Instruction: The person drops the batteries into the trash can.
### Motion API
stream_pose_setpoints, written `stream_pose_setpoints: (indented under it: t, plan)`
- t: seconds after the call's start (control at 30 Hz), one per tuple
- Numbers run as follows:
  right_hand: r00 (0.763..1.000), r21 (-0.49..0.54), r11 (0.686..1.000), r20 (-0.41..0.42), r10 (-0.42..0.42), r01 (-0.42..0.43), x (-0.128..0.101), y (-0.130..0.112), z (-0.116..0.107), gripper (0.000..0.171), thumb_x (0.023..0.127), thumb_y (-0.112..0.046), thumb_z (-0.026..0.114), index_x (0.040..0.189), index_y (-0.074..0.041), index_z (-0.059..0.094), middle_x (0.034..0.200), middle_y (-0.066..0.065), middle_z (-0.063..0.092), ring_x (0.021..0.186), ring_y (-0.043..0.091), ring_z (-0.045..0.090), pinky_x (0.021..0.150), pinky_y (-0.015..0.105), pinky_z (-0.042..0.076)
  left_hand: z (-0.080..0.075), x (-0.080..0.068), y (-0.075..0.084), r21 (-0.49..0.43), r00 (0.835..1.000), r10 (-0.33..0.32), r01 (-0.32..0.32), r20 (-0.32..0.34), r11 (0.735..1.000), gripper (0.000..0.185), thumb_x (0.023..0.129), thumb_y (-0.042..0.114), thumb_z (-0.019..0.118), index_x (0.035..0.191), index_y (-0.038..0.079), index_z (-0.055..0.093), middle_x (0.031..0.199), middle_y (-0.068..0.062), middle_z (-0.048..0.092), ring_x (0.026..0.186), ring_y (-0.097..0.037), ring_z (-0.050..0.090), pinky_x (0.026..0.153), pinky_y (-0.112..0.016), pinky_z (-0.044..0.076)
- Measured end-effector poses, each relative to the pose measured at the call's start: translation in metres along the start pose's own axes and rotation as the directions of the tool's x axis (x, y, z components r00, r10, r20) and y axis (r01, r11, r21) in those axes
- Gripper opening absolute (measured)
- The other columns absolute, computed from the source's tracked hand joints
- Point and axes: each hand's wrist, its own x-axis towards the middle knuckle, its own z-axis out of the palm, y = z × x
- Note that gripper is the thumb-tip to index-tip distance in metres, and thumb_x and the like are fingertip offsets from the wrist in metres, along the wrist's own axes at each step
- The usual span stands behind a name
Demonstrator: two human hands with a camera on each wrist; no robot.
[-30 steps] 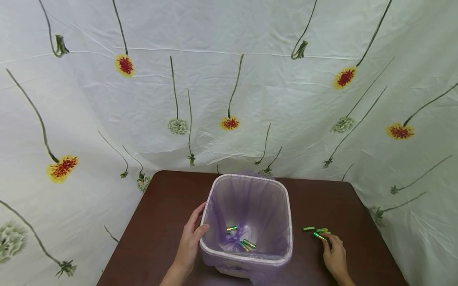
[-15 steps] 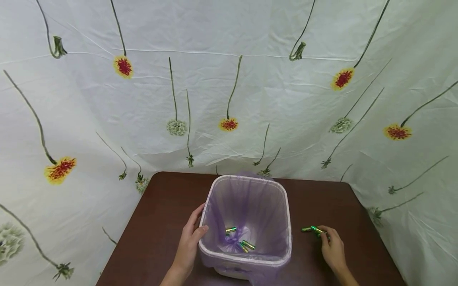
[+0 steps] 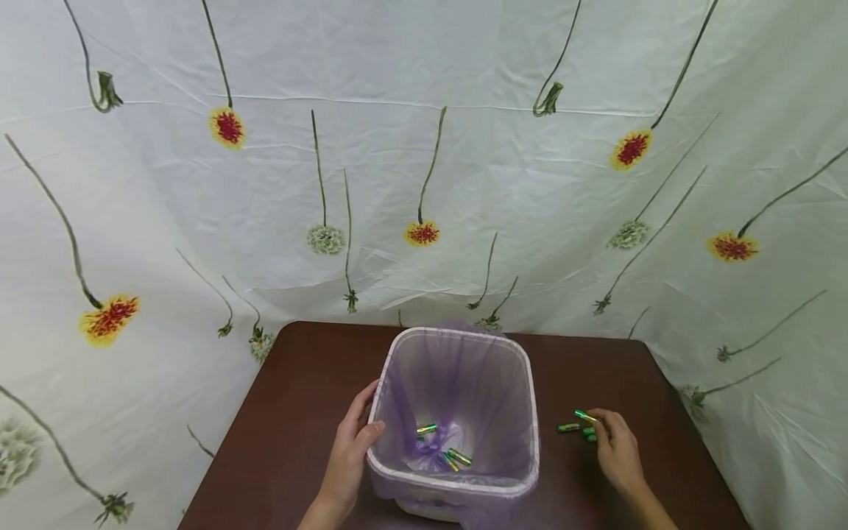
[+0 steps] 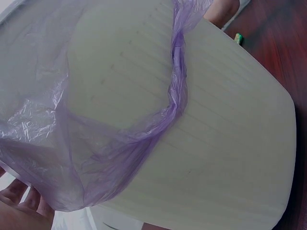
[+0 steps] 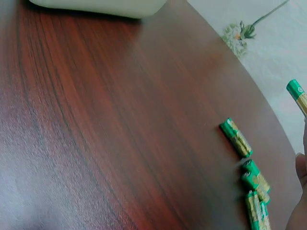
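Observation:
A white trash bin (image 3: 464,482) with a thin purple bag (image 3: 457,383) lining it stands in the middle of the table. My left hand (image 3: 347,449) grips its left rim, thumb over the edge and fingers along the outside. Several green and gold batteries (image 3: 460,457) lie at the bottom of the bin. To the right, my right hand (image 3: 619,453) pinches one battery (image 3: 584,416) between thumb and fingers, raised over the table. Below it, several more batteries (image 5: 237,138) lie in a loose row, partly hidden by the hand in the head view.
The dark reddish-brown wooden table (image 3: 318,368) has rounded far corners. A white cloth (image 3: 371,169) printed with flowers hangs behind it and on both sides. In the left wrist view the bag's purple edge is bunched over the bin's outer wall (image 4: 230,134).
My right hand has lifted a battery off the group on the table, raising it slightly. The left hand stays on the bin rim.

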Motion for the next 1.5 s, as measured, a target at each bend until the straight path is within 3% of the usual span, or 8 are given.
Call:
stream_pose_setpoints:
  t: [0.2, 0.43, 0.67, 1.13, 1.23, 1.43, 1.5]
  plan:
    - [1.0, 0.057, 0.998, 0.012, -0.022, 0.021, 0.004, -0.011, -0.003, 0.02, 0.101, 0.01, 0.057, 0.116, 0.001, 0.067, 0.109, 0.016, 0.062, 0.077, 0.011, 0.052, 0.059, 0.027, 0.045, -0.001, -0.001, 0.0, 0.017, 1.0, -0.007, 0.007, -0.014, 1.0, 0.057, 0.097, 0.001, 0.05, 0.154, 0.004, 0.043, 0.151, -0.019, 0.049, 0.128, -0.018, 0.054, 0.099, -0.024, 0.045]
    - [0.997, 0.075, 0.994, -0.004, -0.074, 0.074, 0.012, -0.022, -0.01, 0.021, 0.1, 0.012, 0.056, 0.116, 0.003, 0.066, 0.108, 0.017, 0.062, 0.075, 0.019, 0.055, 0.057, 0.026, 0.045, -0.001, -0.002, 0.0, 0.013, 1.0, -0.01, 0.01, -0.009, 1.0, 0.057, 0.098, 0.001, 0.05, 0.154, 0.004, 0.043, 0.151, -0.019, 0.049, 0.128, -0.017, 0.054, 0.099, -0.024, 0.045]
    - [0.992, 0.069, 0.989, -0.033, -0.125, 0.127, 0.026, -0.036, -0.016, 0.02, 0.1, 0.011, 0.057, 0.115, 0.003, 0.067, 0.106, 0.016, 0.062, 0.067, 0.009, 0.046, 0.054, 0.026, 0.041, -0.001, -0.001, -0.002, 0.007, 1.0, -0.009, 0.009, -0.003, 1.0, 0.057, 0.098, 0.001, 0.049, 0.155, 0.004, 0.042, 0.152, -0.019, 0.048, 0.129, -0.017, 0.053, 0.1, -0.023, 0.044]
    - [0.979, 0.122, 0.971, -0.035, -0.203, 0.205, 0.06, -0.085, -0.024, 0.019, 0.103, 0.005, 0.056, 0.116, -0.001, 0.069, 0.103, 0.009, 0.062, 0.054, 0.008, 0.039, 0.052, 0.024, 0.036, 0.0, -0.001, 0.002, 0.023, 0.999, 0.03, -0.031, 0.024, 0.999, 0.056, 0.1, 0.001, 0.048, 0.155, 0.002, 0.04, 0.151, -0.023, 0.047, 0.126, -0.019, 0.054, 0.098, -0.025, 0.047]
    - [0.971, 0.134, 0.962, -0.038, -0.235, 0.238, 0.067, -0.096, -0.025, 0.02, 0.102, 0.006, 0.056, 0.116, -0.001, 0.069, 0.108, 0.009, 0.064, 0.058, 0.009, 0.041, 0.057, 0.023, 0.036, -0.001, -0.001, 0.002, 0.023, 0.999, 0.036, -0.037, 0.033, 0.999, 0.057, 0.099, 0.0, 0.048, 0.155, 0.0, 0.04, 0.151, -0.024, 0.046, 0.126, -0.018, 0.054, 0.098, -0.025, 0.047]
    - [0.956, 0.17, 0.942, -0.009, -0.292, 0.289, 0.081, -0.118, -0.028, 0.022, 0.102, 0.006, 0.055, 0.117, -0.002, 0.069, 0.115, 0.009, 0.066, 0.088, 0.013, 0.052, 0.076, 0.023, 0.039, -0.001, -0.001, 0.002, 0.038, 0.999, 0.026, -0.028, 0.035, 0.999, 0.057, 0.1, 0.001, 0.049, 0.156, 0.001, 0.039, 0.153, -0.023, 0.045, 0.129, -0.016, 0.052, 0.099, -0.024, 0.045]
    - [0.951, 0.187, 0.934, -0.005, -0.309, 0.305, 0.085, -0.125, -0.028, 0.022, 0.102, 0.007, 0.055, 0.117, -0.001, 0.069, 0.114, 0.01, 0.066, 0.089, 0.013, 0.052, 0.077, 0.023, 0.039, -0.002, -0.001, 0.002, 0.044, 0.999, 0.026, -0.027, 0.037, 0.999, 0.057, 0.1, 0.001, 0.049, 0.156, 0.0, 0.039, 0.152, -0.024, 0.046, 0.128, -0.017, 0.053, 0.099, -0.024, 0.046]
